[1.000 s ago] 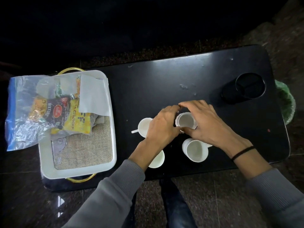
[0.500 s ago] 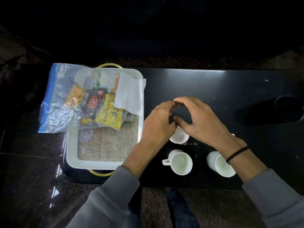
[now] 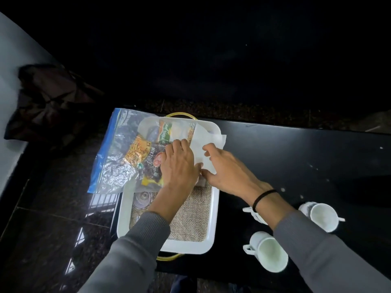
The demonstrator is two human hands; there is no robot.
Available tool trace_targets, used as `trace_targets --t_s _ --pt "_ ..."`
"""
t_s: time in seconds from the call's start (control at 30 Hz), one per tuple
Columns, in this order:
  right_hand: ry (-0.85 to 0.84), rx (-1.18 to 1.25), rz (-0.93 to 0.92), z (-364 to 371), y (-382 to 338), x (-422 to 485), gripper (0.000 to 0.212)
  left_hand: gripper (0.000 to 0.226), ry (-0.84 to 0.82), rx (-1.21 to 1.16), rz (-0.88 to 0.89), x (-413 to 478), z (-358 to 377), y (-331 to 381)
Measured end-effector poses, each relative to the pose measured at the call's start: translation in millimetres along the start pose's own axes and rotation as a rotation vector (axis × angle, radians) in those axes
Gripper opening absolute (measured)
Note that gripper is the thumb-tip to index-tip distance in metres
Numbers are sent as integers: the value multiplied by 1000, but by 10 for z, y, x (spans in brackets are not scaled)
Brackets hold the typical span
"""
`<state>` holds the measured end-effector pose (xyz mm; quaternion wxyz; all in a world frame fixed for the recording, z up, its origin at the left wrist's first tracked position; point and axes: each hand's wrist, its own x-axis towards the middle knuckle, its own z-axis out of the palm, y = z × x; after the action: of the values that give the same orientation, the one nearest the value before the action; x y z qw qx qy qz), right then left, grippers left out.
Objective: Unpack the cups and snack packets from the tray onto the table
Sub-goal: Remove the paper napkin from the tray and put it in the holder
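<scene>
A white tray (image 3: 214, 208) with a burlap mat sits at the left end of the black table (image 3: 296, 155). A clear zip bag (image 3: 118, 166) with a blue edge, holding several snack packets (image 3: 139, 151), lies across the tray's far left corner. My left hand (image 3: 179, 166) lies flat on the bag and packets. My right hand (image 3: 226, 170) curls around a white napkin (image 3: 201, 144) at the tray's far right, thumb under its lower edge. Two white cups (image 3: 270, 254) (image 3: 321, 216) stand on the table to the right. A third cup (image 3: 252, 214) is mostly hidden under my right forearm.
A small round glass piece (image 3: 141, 198) lies on the mat at the tray's left side. Gold handles (image 3: 179, 114) stick out at the tray's ends. A dark bag (image 3: 48, 102) sits on the glossy floor to the left. The table's near edge runs just below the cups.
Both hands have left the cups and moved left over the tray, onto the snack bag and the napkin. The view has swung left, so the cups now sit at lower right.
</scene>
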<state>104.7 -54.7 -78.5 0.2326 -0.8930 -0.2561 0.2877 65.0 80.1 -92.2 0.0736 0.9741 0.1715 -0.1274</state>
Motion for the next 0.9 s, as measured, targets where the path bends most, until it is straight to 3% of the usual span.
trace_targets --t_s 0.1,0.27,0.47,0.63,0.77,0.9 --pt "0 0 53 46 -31 48 61 73 -36 -1 -2 88 8 -43" --pt "31 12 96 70 12 46 58 77 -129 -228 -62 189 30 -17" --pt "34 2 132 60 63 50 56 63 -85 -366 -129 177 137 76" --pt "61 41 155 53 146 -2 54 44 -81 -361 -86 150 194 35" --pt "112 58 168 41 208 -63 48 14 -51 -669 -90 89 155 -62" --pt "185 82 164 -14 240 -82 49 21 67 -828 -98 17 11 -220"
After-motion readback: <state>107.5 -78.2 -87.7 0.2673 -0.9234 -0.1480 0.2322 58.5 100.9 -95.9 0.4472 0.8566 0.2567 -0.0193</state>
